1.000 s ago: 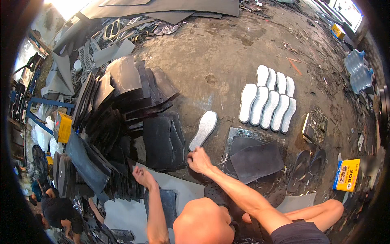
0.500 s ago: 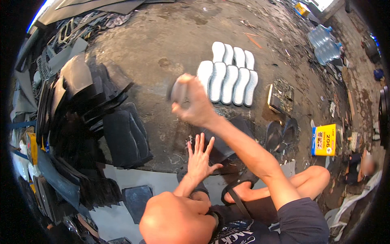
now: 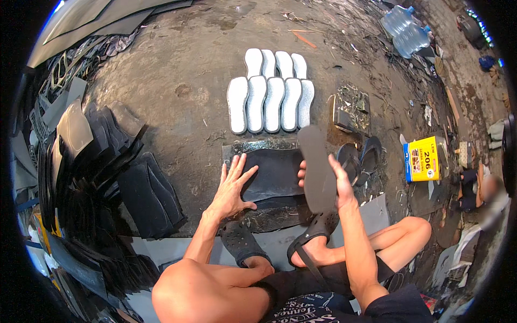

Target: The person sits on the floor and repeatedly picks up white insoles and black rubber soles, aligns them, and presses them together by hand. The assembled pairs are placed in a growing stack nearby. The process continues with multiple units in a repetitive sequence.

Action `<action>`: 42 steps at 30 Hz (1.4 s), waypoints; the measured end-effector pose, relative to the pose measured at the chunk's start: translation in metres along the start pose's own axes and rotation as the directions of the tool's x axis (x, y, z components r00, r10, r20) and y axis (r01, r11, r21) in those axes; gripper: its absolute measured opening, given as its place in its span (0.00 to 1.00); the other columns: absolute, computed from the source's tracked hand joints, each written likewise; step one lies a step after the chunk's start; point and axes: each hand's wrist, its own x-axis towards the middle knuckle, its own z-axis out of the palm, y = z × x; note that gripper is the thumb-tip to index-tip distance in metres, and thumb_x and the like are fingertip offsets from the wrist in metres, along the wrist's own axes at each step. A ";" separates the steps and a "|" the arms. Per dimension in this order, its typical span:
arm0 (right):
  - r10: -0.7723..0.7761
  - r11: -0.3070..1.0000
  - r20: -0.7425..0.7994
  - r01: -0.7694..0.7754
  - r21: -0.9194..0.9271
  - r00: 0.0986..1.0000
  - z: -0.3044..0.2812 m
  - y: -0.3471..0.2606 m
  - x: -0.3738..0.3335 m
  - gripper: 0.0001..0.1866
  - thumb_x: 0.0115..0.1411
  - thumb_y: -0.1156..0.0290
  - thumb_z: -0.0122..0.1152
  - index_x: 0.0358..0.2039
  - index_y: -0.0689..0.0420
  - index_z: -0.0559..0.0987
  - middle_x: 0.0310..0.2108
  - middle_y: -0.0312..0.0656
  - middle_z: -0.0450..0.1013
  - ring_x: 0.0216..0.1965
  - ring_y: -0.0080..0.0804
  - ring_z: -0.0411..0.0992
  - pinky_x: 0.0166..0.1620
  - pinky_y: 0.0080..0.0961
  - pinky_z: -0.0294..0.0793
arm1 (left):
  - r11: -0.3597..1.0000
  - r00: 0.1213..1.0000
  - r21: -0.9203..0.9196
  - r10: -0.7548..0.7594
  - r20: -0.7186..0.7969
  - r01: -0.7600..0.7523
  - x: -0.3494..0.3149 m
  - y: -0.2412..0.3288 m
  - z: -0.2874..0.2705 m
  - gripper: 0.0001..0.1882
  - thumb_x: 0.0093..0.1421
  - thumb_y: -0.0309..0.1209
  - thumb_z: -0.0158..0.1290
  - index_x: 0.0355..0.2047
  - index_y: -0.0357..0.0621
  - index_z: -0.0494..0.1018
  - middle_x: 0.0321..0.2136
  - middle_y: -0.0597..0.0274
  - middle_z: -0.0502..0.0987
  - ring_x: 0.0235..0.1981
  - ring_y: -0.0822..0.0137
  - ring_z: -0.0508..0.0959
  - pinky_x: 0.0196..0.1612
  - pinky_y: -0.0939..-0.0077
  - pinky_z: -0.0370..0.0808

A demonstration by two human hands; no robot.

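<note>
In my right hand (image 3: 343, 183) is a dark grey shoe sole (image 3: 319, 169), held by its edges between thumb and fingers and raised above the ground. My left hand (image 3: 230, 187) lies with fingers spread on the left end of a black sheet (image 3: 277, 175). That sheet rests on a dark, worn board (image 3: 264, 145) in front of my feet. Beyond it, white-topped soles (image 3: 237, 105) lie side by side in two rows on the ground.
Stacks of dark sheets (image 3: 151, 188) and offcuts crowd the left. To the right are a littered block (image 3: 350, 110), a pair of dark sandals (image 3: 360, 161), a yellow box (image 3: 423, 160) and large clear bottles (image 3: 406, 32). My feet wear black clogs (image 3: 242, 243).
My right hand has come down and toward the right from a blurred raised position, with the sole now plainly in it. My left hand stays spread low in front of me. The view has shifted.
</note>
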 end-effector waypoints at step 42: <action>-0.406 0.905 -0.264 0.346 -0.246 0.875 -0.035 -0.039 -0.035 0.27 0.77 0.68 0.63 0.74 0.53 0.72 0.52 0.34 0.82 0.36 0.24 0.82 0.39 0.22 0.84 | 0.697 0.929 -0.620 -0.329 0.171 0.361 0.017 -0.014 -0.018 0.19 0.78 0.41 0.58 0.55 0.38 0.87 0.41 0.69 0.85 0.39 0.75 0.77 0.47 0.74 0.76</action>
